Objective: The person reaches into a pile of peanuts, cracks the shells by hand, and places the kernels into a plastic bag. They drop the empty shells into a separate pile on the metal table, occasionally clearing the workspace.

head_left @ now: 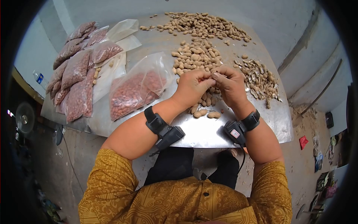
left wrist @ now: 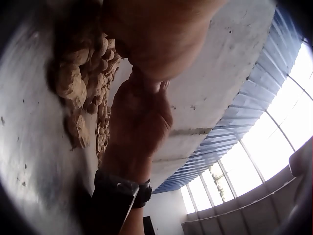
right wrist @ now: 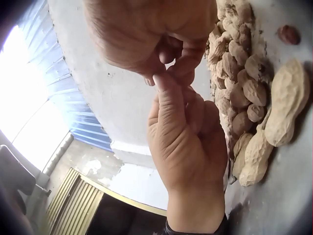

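Over the near edge of the peanut pile (head_left: 197, 56), my left hand (head_left: 191, 89) and right hand (head_left: 232, 86) meet at their fingertips. Both have curled fingers and pinch a small peanut between them, mostly hidden by the fingers. In the right wrist view, the left thumb tip presses up against the right hand's fingers (right wrist: 183, 68). Whole unshelled peanuts (right wrist: 287, 103) lie on the metal beside the hands, with one loose reddish kernel (right wrist: 288, 34) near them. The left wrist view is dark, and the fingertips there are hidden behind the near hand.
An open clear bag of red kernels (head_left: 134, 93) stands left of the hands. Several filled bags (head_left: 76, 71) are stacked farther left. Broken shells (head_left: 261, 78) are heaped at right. More peanuts (head_left: 205, 26) spread along the metal table's (head_left: 156, 130) back.
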Demonstrator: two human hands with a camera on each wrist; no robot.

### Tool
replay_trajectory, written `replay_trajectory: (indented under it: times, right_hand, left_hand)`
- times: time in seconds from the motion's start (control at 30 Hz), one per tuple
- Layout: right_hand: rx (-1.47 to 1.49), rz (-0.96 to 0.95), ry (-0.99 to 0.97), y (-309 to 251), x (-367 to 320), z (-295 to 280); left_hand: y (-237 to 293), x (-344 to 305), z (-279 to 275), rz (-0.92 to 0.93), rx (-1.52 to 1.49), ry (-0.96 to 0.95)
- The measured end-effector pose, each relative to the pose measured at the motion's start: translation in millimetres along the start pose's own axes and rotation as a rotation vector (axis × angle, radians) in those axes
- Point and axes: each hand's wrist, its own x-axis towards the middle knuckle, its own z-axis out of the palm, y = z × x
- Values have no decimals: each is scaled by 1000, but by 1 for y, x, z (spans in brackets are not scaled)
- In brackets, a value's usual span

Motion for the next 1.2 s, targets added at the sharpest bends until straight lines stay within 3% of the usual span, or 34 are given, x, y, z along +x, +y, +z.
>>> replay_trajectory:
  times: [0.17, 0.27, 0.47, 0.97, 1.07, 1.2]
  right_hand:
    - [158, 36, 92, 3, 1, 5]
    - [169, 48, 131, 4, 1, 7]
    - [105, 2, 140, 4, 0, 9]
    - [206, -48, 106, 3, -2, 13]
    - [-23, -139, 78, 3, -1, 9]
    - [-542, -451, -7, -6, 0, 8]
  left_hand:
    - [-5, 4, 3, -118, -309, 6]
    - [-8, 4, 5, -133, -381, 44]
    - [5, 1, 6, -309, -797, 39]
    - [-4, 5, 7, -385, -1106, 62]
    - [1, 4, 7, -408, -1153, 37]
    - [1, 4, 7, -487, -1255, 9]
